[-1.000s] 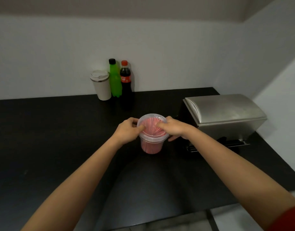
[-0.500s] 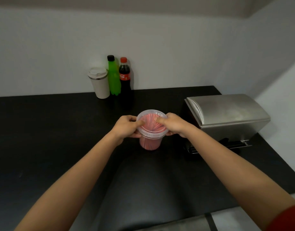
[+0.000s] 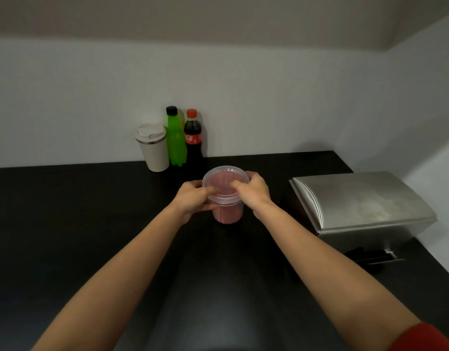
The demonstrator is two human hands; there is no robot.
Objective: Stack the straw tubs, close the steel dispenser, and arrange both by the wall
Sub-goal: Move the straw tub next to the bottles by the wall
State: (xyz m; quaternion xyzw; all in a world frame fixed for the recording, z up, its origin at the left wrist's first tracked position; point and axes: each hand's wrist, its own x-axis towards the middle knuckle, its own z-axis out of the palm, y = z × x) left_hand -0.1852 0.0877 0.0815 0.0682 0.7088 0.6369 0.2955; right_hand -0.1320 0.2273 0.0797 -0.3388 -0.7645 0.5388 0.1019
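Observation:
A clear plastic straw tub (image 3: pixel 227 214) full of pink straws stands on the black counter (image 3: pixel 66 224), with a clear lid on top. My left hand (image 3: pixel 193 200) grips its left side under the rim, thumb on the lid. My right hand (image 3: pixel 254 190) holds the right side, fingers on the lid. I cannot tell whether it is one tub or two stacked. The steel dispenser (image 3: pixel 357 206) sits to the right with its curved lid down.
Against the back wall stand a white travel cup (image 3: pixel 153 148), a green bottle (image 3: pixel 176 138) and a cola bottle (image 3: pixel 193 138). The side wall runs close behind the dispenser. The counter's front edge lies near my elbows.
Both hands have carried the tub a little away from me toward the back wall. The view has tilted up slightly. The dispenser has not moved.

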